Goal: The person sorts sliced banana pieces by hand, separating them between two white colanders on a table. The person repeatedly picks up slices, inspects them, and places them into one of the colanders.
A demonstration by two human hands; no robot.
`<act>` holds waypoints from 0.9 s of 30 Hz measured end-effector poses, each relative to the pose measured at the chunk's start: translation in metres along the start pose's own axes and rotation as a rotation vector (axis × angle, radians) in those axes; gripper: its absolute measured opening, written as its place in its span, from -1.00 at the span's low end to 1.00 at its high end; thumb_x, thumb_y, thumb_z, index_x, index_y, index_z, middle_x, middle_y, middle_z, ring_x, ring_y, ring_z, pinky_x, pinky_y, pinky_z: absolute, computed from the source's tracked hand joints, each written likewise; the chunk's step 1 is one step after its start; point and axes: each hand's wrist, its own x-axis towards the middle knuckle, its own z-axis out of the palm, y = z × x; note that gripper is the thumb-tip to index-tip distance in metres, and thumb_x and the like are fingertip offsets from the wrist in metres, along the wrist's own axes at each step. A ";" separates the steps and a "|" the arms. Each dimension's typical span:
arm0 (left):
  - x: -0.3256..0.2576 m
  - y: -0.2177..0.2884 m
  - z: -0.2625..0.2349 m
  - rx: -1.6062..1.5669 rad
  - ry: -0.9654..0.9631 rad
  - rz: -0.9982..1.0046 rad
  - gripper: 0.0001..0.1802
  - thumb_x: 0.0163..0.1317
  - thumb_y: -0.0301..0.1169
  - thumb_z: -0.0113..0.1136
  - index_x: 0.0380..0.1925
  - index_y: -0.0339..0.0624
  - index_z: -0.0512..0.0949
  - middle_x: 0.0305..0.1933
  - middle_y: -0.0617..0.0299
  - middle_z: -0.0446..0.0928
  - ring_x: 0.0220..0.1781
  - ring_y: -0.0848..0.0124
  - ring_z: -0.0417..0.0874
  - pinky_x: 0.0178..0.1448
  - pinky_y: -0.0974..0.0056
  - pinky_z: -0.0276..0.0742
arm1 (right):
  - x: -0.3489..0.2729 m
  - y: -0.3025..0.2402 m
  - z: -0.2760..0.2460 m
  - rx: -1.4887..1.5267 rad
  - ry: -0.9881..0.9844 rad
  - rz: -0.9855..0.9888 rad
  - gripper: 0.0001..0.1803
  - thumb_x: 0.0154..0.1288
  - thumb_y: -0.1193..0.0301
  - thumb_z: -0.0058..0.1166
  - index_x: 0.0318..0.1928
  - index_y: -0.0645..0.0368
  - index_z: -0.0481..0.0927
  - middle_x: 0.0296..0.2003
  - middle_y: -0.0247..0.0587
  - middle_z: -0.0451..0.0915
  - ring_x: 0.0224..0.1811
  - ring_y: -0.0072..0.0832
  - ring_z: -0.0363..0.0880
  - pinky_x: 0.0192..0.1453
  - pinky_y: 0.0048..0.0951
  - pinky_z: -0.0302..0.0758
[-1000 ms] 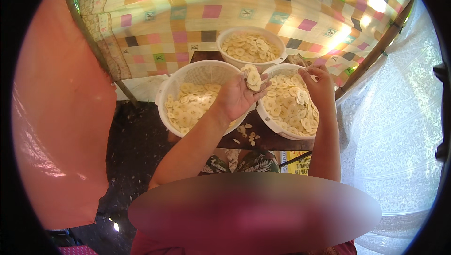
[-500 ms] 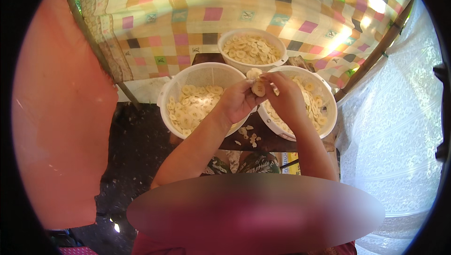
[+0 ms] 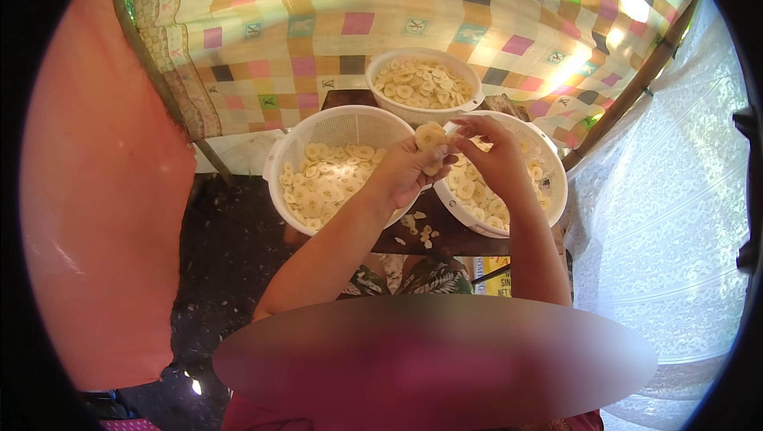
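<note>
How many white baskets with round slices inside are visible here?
3: the left basket, the right basket beside it, and the far basket behind these two. I see no others.

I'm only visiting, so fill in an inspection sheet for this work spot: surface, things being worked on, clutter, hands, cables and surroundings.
Surface: dark table, mostly covered by baskets.
Job's things: left basket, right basket and back basket, all white, each holding pale round slices.
Clutter: small pale scraps near the table's front edge; a yellow printed package lower down.
Left hand: holds a few slices between the baskets.
Right hand: fingertips close by those slices; whether it grips one is unclear.
Cables: nothing seen.
Surroundings: checked sheet behind, orange-red sheet left, lacy white curtain right.
</note>
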 end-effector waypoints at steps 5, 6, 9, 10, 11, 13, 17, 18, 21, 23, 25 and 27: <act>-0.001 0.004 -0.001 -0.068 -0.030 0.015 -0.65 0.40 -0.38 0.08 0.14 -0.23 0.43 0.02 0.12 0.57 0.09 0.36 0.62 0.10 0.32 0.61 | 0.009 0.003 -0.008 0.059 0.100 0.069 -0.81 0.24 0.42 0.23 -0.16 0.22 0.70 -0.21 -0.29 0.64 -0.14 -0.50 0.59 -0.04 -0.44 0.44; 0.000 0.006 -0.001 -0.108 -0.049 0.024 -0.64 0.41 -0.39 0.04 0.16 -0.24 0.41 0.06 0.09 0.55 0.12 0.33 0.61 0.14 0.29 0.60 | 0.009 0.004 -0.012 -0.032 0.150 0.031 -0.81 0.23 0.42 0.23 -0.19 0.23 0.70 -0.22 -0.23 0.63 -0.14 -0.41 0.59 -0.03 -0.41 0.45; -0.001 0.011 -0.002 -0.297 -0.163 -0.029 -0.59 0.40 -0.45 -0.10 0.23 -0.29 0.34 0.17 0.01 0.48 0.22 0.25 0.55 0.28 0.18 0.52 | 0.007 0.005 -0.023 -0.329 0.270 0.037 -0.82 0.18 0.40 0.24 -0.25 0.26 0.70 -0.26 -0.12 0.59 -0.14 -0.17 0.58 -0.01 -0.30 0.48; -0.001 0.012 -0.001 -0.279 -0.191 -0.019 -0.57 0.39 -0.47 -0.13 0.24 -0.31 0.32 0.18 0.00 0.47 0.24 0.23 0.53 0.30 0.16 0.50 | 0.005 0.004 -0.022 -0.297 0.235 -0.014 -0.82 0.17 0.43 0.26 -0.25 0.27 0.70 -0.26 -0.14 0.58 -0.14 -0.22 0.58 -0.02 -0.32 0.47; -0.002 0.011 0.001 -0.263 -0.201 -0.018 -0.56 0.37 -0.49 -0.15 0.25 -0.33 0.30 0.20 -0.01 0.46 0.26 0.21 0.51 0.33 0.14 0.48 | 0.003 0.001 -0.020 -0.273 0.209 -0.046 -0.83 0.15 0.46 0.27 -0.25 0.28 0.70 -0.27 -0.15 0.58 -0.15 -0.26 0.58 -0.02 -0.34 0.46; -0.003 0.010 0.003 -0.220 -0.243 -0.005 -0.54 0.35 -0.52 -0.18 0.26 -0.36 0.28 0.21 -0.02 0.45 0.27 0.20 0.50 0.36 0.11 0.46 | 0.001 -0.004 -0.012 -0.251 0.138 -0.134 -0.75 0.09 0.50 0.31 -0.18 0.25 0.68 -0.25 -0.16 0.57 -0.15 -0.30 0.58 -0.06 -0.37 0.46; -0.008 0.007 0.006 -0.031 -0.284 -0.012 -0.54 0.34 -0.54 -0.17 0.25 -0.36 0.27 0.17 0.04 0.46 0.24 0.23 0.53 0.38 0.11 0.45 | -0.005 -0.018 0.001 -0.161 -0.062 -0.177 -0.71 0.11 0.43 0.28 -0.11 0.17 0.66 -0.19 -0.13 0.57 -0.13 -0.13 0.58 -0.02 -0.17 0.49; -0.009 0.008 0.007 0.036 -0.272 -0.022 -0.54 0.34 -0.54 -0.17 0.25 -0.35 0.27 0.16 0.05 0.47 0.23 0.24 0.53 0.38 0.11 0.45 | -0.006 -0.021 0.005 -0.225 -0.049 -0.167 -0.72 0.11 0.43 0.28 -0.13 0.18 0.66 -0.19 -0.12 0.57 -0.13 -0.12 0.57 -0.04 -0.16 0.50; -0.012 0.004 0.014 -0.010 -0.223 0.023 -0.47 0.18 -0.66 -0.04 0.21 -0.29 0.32 0.03 0.19 0.47 0.02 0.40 0.57 0.27 0.19 0.50 | -0.007 -0.025 0.016 -0.278 0.005 -0.197 -0.78 0.13 0.42 0.26 -0.21 0.23 0.63 -0.22 -0.11 0.56 -0.18 -0.04 0.55 -0.13 -0.12 0.49; -0.013 0.003 0.016 0.081 -0.202 0.046 -0.54 0.32 -0.53 -0.10 0.24 -0.28 0.30 0.12 0.14 0.47 0.13 0.32 0.56 0.31 0.17 0.49 | -0.006 -0.023 0.016 -0.249 -0.003 -0.161 -0.77 0.16 0.44 0.23 -0.17 0.25 0.63 -0.24 -0.09 0.59 -0.19 -0.08 0.58 -0.12 -0.17 0.51; -0.013 0.004 0.016 0.112 -0.198 0.055 -0.56 0.41 -0.42 -0.15 0.27 -0.28 0.29 0.18 0.11 0.46 0.20 0.27 0.55 0.31 0.16 0.49 | -0.004 -0.019 0.015 -0.138 -0.026 -0.101 -0.77 0.20 0.45 0.20 -0.15 0.28 0.63 -0.26 -0.08 0.61 -0.21 -0.13 0.61 -0.12 -0.22 0.53; -0.011 0.006 0.013 0.082 -0.210 0.049 -0.55 0.45 -0.34 -0.18 0.28 -0.27 0.28 0.22 0.10 0.44 0.20 0.26 0.55 0.29 0.16 0.51 | -0.003 -0.013 0.012 0.051 -0.052 -0.021 -0.79 0.24 0.47 0.17 -0.13 0.30 0.64 -0.27 -0.06 0.64 -0.23 -0.19 0.65 -0.11 -0.29 0.56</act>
